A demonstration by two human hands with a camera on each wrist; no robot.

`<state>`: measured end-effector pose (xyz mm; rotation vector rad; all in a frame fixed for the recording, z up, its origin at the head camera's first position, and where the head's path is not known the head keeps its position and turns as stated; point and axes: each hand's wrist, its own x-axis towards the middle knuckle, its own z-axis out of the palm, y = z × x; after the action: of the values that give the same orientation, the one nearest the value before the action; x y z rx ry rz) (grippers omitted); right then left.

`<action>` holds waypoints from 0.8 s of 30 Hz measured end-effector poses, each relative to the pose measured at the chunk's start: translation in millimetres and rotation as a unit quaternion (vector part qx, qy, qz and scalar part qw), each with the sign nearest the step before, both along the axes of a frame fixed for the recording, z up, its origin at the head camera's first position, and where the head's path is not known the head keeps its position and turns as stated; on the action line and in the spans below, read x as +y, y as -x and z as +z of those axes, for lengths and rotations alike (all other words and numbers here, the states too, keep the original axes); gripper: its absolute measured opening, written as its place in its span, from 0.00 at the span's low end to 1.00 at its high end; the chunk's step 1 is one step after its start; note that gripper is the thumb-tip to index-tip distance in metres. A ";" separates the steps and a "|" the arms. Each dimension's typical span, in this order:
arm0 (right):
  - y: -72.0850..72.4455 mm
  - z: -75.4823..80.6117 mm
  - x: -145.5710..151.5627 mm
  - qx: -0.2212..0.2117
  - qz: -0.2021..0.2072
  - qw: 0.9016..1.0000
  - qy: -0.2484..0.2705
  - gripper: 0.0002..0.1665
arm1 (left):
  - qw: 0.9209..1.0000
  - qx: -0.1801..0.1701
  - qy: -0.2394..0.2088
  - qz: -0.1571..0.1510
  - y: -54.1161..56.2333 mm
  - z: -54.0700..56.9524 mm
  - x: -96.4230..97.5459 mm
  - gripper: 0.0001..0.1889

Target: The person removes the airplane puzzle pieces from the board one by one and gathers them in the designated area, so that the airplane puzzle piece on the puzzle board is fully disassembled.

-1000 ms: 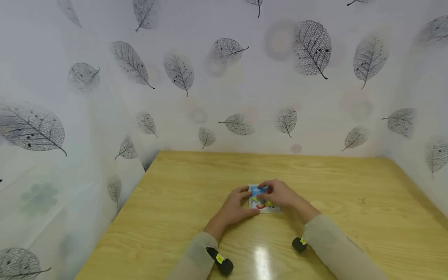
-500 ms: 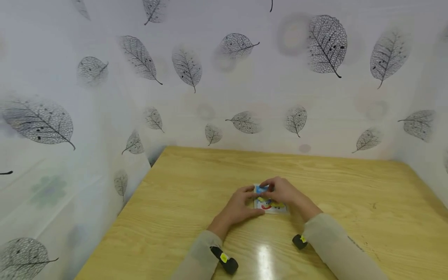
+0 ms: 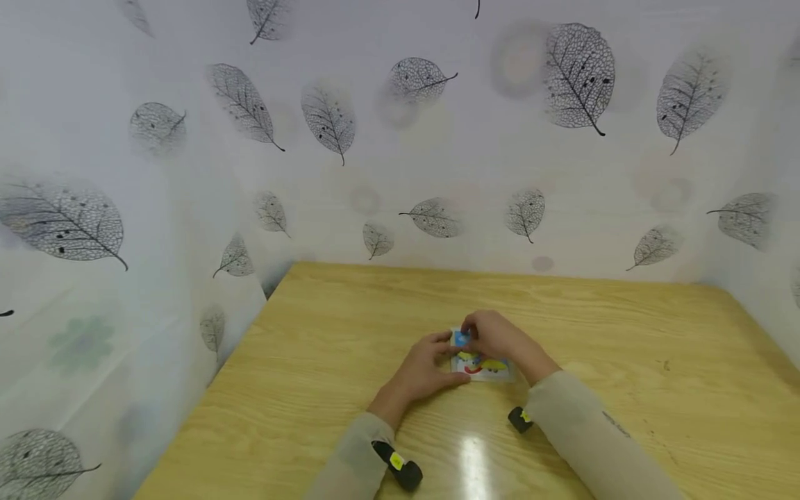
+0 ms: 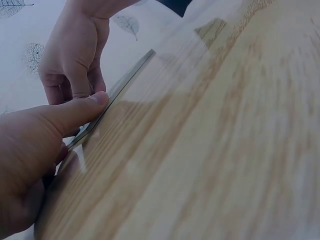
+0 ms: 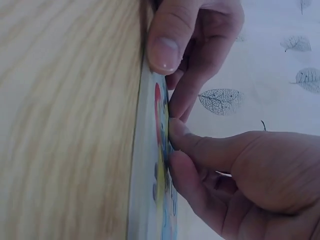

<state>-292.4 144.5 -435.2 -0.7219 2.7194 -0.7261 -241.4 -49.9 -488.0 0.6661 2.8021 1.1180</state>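
A small flat picture board (image 3: 490, 371) lies on the table, printed in blue, yellow, red and white. My left hand (image 3: 421, 368) holds its left side in the head view, thumb at the near edge, fingers toward the far edge. That thumb (image 4: 82, 112) presses the board's thin edge (image 4: 117, 92) in the left wrist view. Over the board's upper part is my right hand (image 3: 496, 340), fingers curled and tips down. In the right wrist view, the right hand (image 5: 250, 175) has thumb and forefinger tips against the picture; whether they pinch a piece is hidden.
The wooden table (image 3: 350, 298) extends around the board on all sides. Behind it and at both sides hangs a pale leaf-patterned sheet (image 3: 462, 153). Black wrist cameras (image 3: 407, 474) are strapped at both sleeves.
My right hand has shifted slightly up and left over the board, uncovering more yellow print at its lower right. The left hand keeps its hold. The head view has turned slightly.
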 end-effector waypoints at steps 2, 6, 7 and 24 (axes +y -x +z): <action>1.6 -0.8 1.1 -0.016 -0.011 1.000 0.008 0.18 | 1.000 -0.001 0.000 -0.002 0.7 -0.7 -0.5 0.30; 3.8 -5.0 4.9 -0.025 -0.029 0.999 0.025 0.17 | 1.000 0.000 0.006 -0.004 1.8 -0.5 -0.4 0.30; 4.2 -6.1 5.2 -0.023 -0.033 0.999 0.031 0.17 | 1.000 0.000 0.006 -0.002 2.0 0.0 -0.8 0.30; -10.4 -21.6 18.2 -0.035 -0.143 0.971 0.191 0.10 | 1.000 -0.007 0.000 0.013 0.5 4.8 -0.5 0.31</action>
<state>-282.0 162.7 -456.7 -0.3623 2.6742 -1.3392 -241.9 -50.4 -483.2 0.6201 2.8066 1.1240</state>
